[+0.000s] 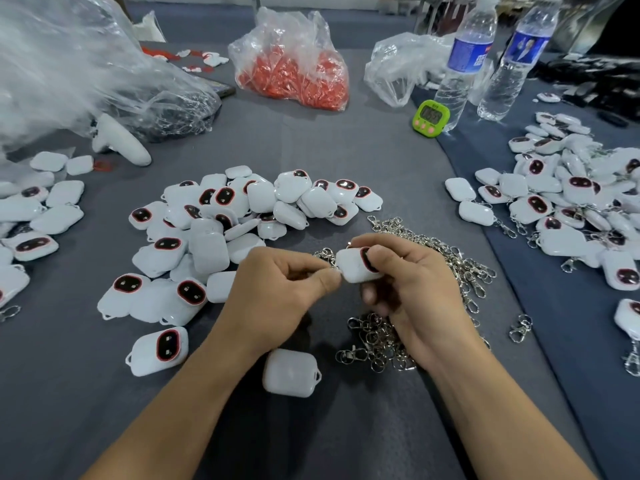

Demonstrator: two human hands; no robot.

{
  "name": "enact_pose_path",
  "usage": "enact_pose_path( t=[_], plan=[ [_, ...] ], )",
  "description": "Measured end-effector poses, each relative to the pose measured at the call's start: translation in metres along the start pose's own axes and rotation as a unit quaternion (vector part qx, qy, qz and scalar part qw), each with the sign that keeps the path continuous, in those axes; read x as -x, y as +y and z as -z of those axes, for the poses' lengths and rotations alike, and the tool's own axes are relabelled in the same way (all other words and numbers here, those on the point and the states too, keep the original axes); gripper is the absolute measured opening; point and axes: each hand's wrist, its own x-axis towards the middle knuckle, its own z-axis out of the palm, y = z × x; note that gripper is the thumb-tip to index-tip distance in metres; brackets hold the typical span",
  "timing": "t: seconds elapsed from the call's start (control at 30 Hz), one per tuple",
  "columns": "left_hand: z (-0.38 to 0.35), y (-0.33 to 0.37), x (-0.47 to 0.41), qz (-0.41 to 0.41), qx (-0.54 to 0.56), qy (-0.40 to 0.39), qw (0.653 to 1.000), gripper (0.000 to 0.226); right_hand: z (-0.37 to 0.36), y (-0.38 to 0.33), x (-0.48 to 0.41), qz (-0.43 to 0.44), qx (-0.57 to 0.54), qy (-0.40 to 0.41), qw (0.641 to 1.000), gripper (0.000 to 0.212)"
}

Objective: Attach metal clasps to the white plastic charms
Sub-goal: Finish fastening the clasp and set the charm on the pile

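Your right grip (412, 289) is clamped on one white charm (356, 268), thumb over its top edge and fingers curled beneath. The charm's long axis runs roughly across you, and its near-left end, where the small hanging loop seems to sit, points straight at your left grip (273, 289). That grip is pinched together, thumb against forefinger, on one metal clasp (327, 255), which meets the charm at that end. The two grips almost touch, so the coming move looks like a short push of the clasp ring rightward into the loop. I cannot tell whether the ring has passed through it yet. The left grip does the threading and the right one only steadies.

In hand you have one charm and one clasp. One charm lying back-up (290, 372) rests on the worktop (346, 150) just nearer you than both grips. The heap of loose clasps (460, 268) lies under and beyond the right grip, too tangled to count, and one stray clasp (519, 327) sits apart to its right. The heap of bare charms (221, 230) spreads beyond and left of the left grip, several dozen at a guess. Far right of the right grip lies the heap of charms with clasps fitted (571, 202), again dozens. Well beyond the grips stand two water bottles (464, 60) and one green timer (430, 117).
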Motion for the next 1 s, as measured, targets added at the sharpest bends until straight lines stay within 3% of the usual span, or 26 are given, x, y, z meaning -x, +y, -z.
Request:
enact_pose_path(
  t=[0.07,0.17,0.27,0.37,0.47,0.53,0.57,0.6,0.67,0.73,0.77,0.83,0.87,0.9,0.93,0.97,1.0],
  plan=[
    [-0.001,0.001,-0.003,0.038,0.078,-0.044,0.995,0.021,0.001,-0.001,0.0,-0.015,-0.036,-0.003,0.999,0.027],
    [-0.004,0.002,-0.004,0.046,0.094,-0.097,0.99,0.035,0.002,0.0,0.0,-0.029,-0.074,0.001,0.997,0.03],
    [-0.006,0.0,-0.001,0.016,0.008,-0.069,0.997,0.028,-0.001,0.002,0.0,-0.009,-0.073,0.006,0.997,0.028],
    [-0.006,-0.001,0.0,-0.041,-0.138,-0.011,0.989,0.036,0.0,0.006,0.0,0.076,0.046,0.035,0.995,0.025],
    [-0.005,0.001,0.004,-0.097,-0.418,-0.012,0.903,0.044,-0.005,0.015,0.008,0.2,0.246,0.052,0.947,0.018],
    [-0.006,-0.001,0.006,-0.14,-0.481,0.005,0.866,0.041,-0.007,0.019,0.011,0.22,0.285,0.044,0.932,0.016],
    [-0.006,-0.002,0.008,-0.157,-0.478,0.013,0.864,0.038,-0.006,0.019,0.01,0.212,0.279,0.045,0.936,0.016],
    [-0.007,-0.003,0.01,-0.163,-0.465,0.027,0.87,0.035,-0.005,0.016,0.007,0.192,0.257,0.05,0.946,0.017],
    [-0.006,-0.004,0.008,-0.141,-0.372,0.046,0.916,0.029,-0.002,0.011,0.001,0.129,0.168,0.058,0.976,0.023],
    [-0.008,-0.006,0.003,-0.064,-0.171,0.021,0.983,0.023,-0.002,0.008,-0.001,0.068,0.07,0.051,0.994,0.026],
    [-0.011,-0.004,0.002,-0.009,-0.05,0.009,0.999,0.02,-0.003,0.008,-0.001,0.051,0.038,0.043,0.997,0.026],
    [-0.015,0.001,0.001,0.088,0.133,0.007,0.987,0.021,-0.004,0.009,0.0,0.038,0.006,0.029,0.999,0.026],
    [-0.014,0.004,0.002,0.108,0.16,0.007,0.981,0.022,-0.003,0.008,0.001,0.042,0.003,0.031,0.999,0.026],
    [-0.013,0.005,0.002,0.105,0.133,0.009,0.985,0.021,-0.003,0.007,0.001,0.057,0.019,0.039,0.997,0.026],
    [-0.011,0.004,0.003,0.074,0.036,0.008,0.997,0.02,-0.002,0.008,0.003,0.087,0.064,0.052,0.993,0.024],
    [-0.008,0.002,0.003,0.02,-0.116,0.004,0.993,0.022,-0.001,0.009,0.005,0.133,0.139,0.065,0.979,0.022],
    [-0.007,0.0,0.005,-0.034,-0.275,-0.002,0.961,0.029,-0.002,0.011,0.008,0.184,0.227,0.073,0.954,0.02]
  ],
)
